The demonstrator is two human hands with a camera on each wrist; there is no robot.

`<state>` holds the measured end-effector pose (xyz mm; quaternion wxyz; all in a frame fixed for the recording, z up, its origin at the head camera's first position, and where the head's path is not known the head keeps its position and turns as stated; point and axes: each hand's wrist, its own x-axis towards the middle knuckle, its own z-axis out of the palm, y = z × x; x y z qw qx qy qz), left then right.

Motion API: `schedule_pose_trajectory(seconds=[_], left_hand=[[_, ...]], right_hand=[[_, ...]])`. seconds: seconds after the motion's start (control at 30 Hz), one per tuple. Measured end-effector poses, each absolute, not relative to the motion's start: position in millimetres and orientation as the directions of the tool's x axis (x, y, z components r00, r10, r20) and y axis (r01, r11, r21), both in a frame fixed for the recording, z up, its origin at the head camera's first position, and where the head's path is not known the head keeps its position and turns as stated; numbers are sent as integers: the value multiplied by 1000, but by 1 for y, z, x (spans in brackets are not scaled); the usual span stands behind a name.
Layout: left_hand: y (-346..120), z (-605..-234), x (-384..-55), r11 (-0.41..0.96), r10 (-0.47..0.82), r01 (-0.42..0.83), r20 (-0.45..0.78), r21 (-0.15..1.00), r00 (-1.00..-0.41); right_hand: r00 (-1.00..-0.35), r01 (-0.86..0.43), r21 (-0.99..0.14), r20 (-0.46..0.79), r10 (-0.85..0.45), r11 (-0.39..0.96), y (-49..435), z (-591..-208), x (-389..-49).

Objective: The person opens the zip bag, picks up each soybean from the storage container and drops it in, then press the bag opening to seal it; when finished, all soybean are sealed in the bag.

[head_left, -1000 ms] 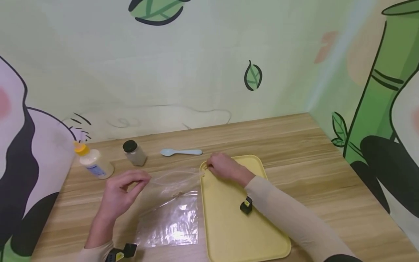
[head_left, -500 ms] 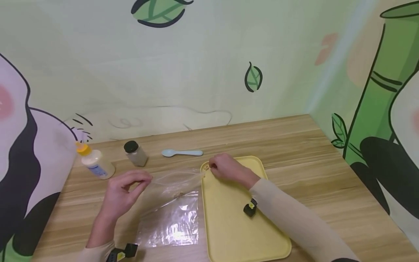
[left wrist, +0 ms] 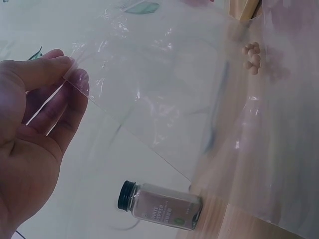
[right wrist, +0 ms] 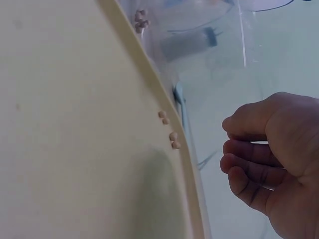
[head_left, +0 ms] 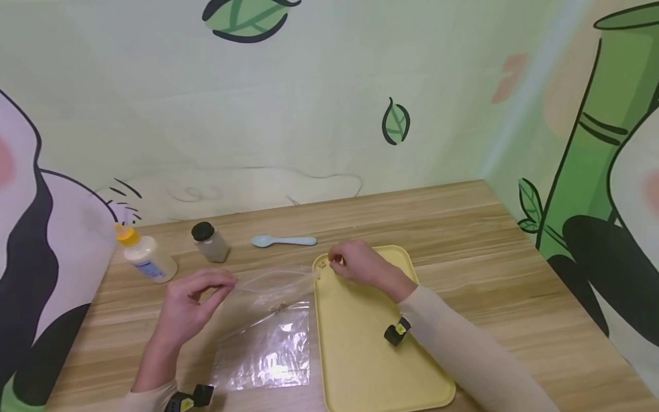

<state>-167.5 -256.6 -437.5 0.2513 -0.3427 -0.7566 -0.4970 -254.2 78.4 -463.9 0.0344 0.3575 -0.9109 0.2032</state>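
Note:
My left hand [head_left: 185,306] pinches the upper left corner of a clear plastic zip bag [left wrist: 149,99] between thumb and fingers. The bag is spread open at its mouth and reaches to the tray's left rim. Inside it lies a small cluster of tan round balls [left wrist: 253,59]. Above the far left corner of a yellow tray [head_left: 381,355] hovers my right hand [head_left: 355,263]. Its fingers are loosely bent, with a small gap below the thumb, and I see nothing held there. Several more tan balls [right wrist: 169,129] lie in the tray corner beside it.
Behind the bag stand a small jar [head_left: 211,243] with a black lid and a white bottle [head_left: 149,257] with a yellow cap. A light blue spoon [head_left: 284,241] lies behind the tray. The painted wall [head_left: 309,114] closes off the table's back.
My right hand has shifted slightly right, its forearm and wrist swinging the same way, so more tan balls show in the tray corner. The left hand keeps its grip on the bag.

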Motion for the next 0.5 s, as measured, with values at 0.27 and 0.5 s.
schedule_pose_trajectory(seconds=[0.27,0.5], left_hand=[[-258,-438,-166,271,269,756,707,596,-654],[-258,-438,-167,247,269,763,714,597,-646]], right_hand=[[-728,-684,-355,281,-625,638,77,-455,-249],[-733,-678,-380,288,-616,629,72,-445,-245]])
